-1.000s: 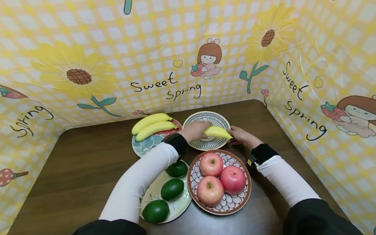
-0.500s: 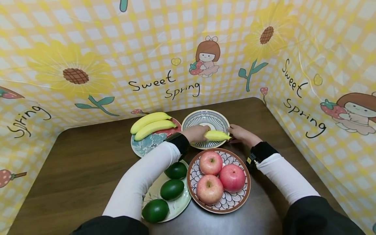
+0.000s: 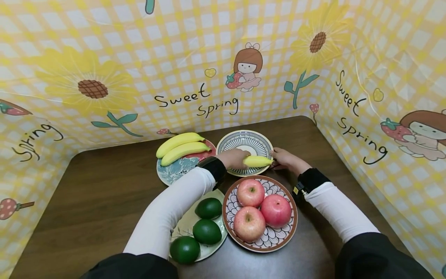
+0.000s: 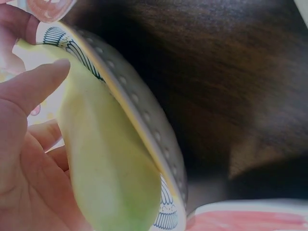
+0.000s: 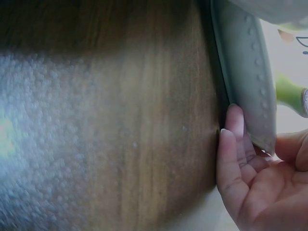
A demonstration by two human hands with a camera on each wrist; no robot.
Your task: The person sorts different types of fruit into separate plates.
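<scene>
In the head view, my left hand [image 3: 236, 159] holds a yellow banana [image 3: 258, 161] low over the near part of a plate with a dark radial pattern [image 3: 240, 136]. The left wrist view shows the banana [image 4: 103, 139] lying along the inside of the plate's rim [image 4: 137, 120], with fingers and thumb about it. My right hand [image 3: 287, 161] grips the same plate at its right edge. Seen from the right wrist, fingers lie under the plate's beaded outer side [image 5: 248, 72] and the thumb is over the rim. Whether the banana touches the plate's bottom cannot be told.
Two bananas [image 3: 184, 152] lie on a blue and red plate [image 3: 170, 175] at the back left. In front, a brown-rimmed plate [image 3: 295, 221] bears three apples [image 3: 249, 224]. Dark green oval fruits [image 3: 207, 231] sit on a pale green plate [image 3: 213, 252]. Patterned cloth [image 3: 139, 66] hangs behind the table.
My left hand has lowered the banana slightly, and it now lies more level. Two of the green fruits have shifted a little towards the front. My right hand stays at the plate's edge.
</scene>
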